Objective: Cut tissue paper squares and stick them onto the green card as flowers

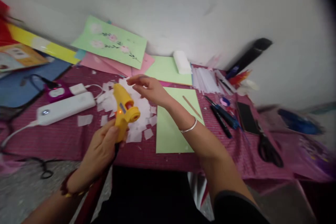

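Note:
My left hand (103, 143) is closed around the handle of a yellow hot glue gun (122, 106), which has a small orange light glowing on its side. The gun is above a heap of white paper pieces (140, 106). My right hand (149, 87) reaches across to the gun's far side, fingers stretched out and slightly bent, with nothing visible in them. Under my right forearm lies a light green sheet (173, 136); a thin brown stick (192, 107) rests on it.
A white power strip (67, 108) with cords lies left. Behind, a green card with painted flowers (112, 42) leans over pink sheets. To the right are glue sticks (206, 80), pens (220, 120), a phone (247, 117) and black-handled scissors (269, 150). A wall (183, 10) bounds the back.

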Tool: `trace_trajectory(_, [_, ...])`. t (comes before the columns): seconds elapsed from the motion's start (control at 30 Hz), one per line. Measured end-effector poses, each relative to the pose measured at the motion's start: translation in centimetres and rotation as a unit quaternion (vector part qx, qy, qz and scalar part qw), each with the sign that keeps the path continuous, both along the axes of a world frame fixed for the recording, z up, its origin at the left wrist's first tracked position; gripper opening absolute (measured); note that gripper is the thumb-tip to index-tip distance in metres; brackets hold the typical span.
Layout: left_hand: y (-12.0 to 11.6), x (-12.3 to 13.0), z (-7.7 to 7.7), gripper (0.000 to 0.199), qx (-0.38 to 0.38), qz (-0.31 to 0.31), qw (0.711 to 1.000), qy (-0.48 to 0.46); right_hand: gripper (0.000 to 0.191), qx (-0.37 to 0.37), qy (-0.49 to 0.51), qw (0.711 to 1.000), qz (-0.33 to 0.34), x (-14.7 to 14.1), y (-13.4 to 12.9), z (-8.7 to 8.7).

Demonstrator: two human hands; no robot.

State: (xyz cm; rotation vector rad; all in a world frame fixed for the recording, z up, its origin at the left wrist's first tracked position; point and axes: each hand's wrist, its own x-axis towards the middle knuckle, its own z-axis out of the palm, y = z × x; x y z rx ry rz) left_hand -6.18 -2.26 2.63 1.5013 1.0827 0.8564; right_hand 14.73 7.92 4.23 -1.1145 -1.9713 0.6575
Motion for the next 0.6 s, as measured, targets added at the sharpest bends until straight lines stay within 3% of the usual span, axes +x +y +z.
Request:
trace_trajectory(0.07, [-0.5,1.4,-0.6,0.027,-0.056,-0.023,0.996,-0.072,0.029,-0.011,-0.042,0.998,-0.052,3.2,-0.8,-0.5])
trace_trajectory(0.17, [-1.4,3.3,-1.8,0.022,-0.14,-0.078,0.976,-0.149,0.027,-0.03,-0.186,0.976,-0.108,9.2,-3.1,-1.8])
trace_trajectory(0.3, [-2.5,5.5,-2.4,0.031,-0.208,-0.163,0.957,-0.119,0.027,-0.106,-0.236,0.923,-0.285,18.6,-7.0,-3.3])
trace_trajectory(0.37, [-3.1,7.0,-1.4,0.036,-0.232,-0.197,0.946,-0.112,0.029,-0.113,-0.247,0.901,-0.339,22.7,-8.2,-3.8])
trace_trajectory(0.47, [-4.0,10.3,1.6,0.044,-0.264,-0.242,0.922,-0.148,0.031,-0.124,-0.266,0.858,-0.421,27.0,-8.3,-4.5])
trace_trajectory(0.53, [-4.5,12.7,3.5,0.046,-0.303,-0.287,0.889,-0.188,0.03,-0.134,-0.276,0.835,-0.457,28.9,-7.7,-4.8])
trace_trajectory(0.6, [-4.7,14.3,4.2,0.037,-0.358,-0.335,0.843,-0.223,0.029,-0.146,-0.286,0.815,-0.483,30.6,-7.1,-4.9])
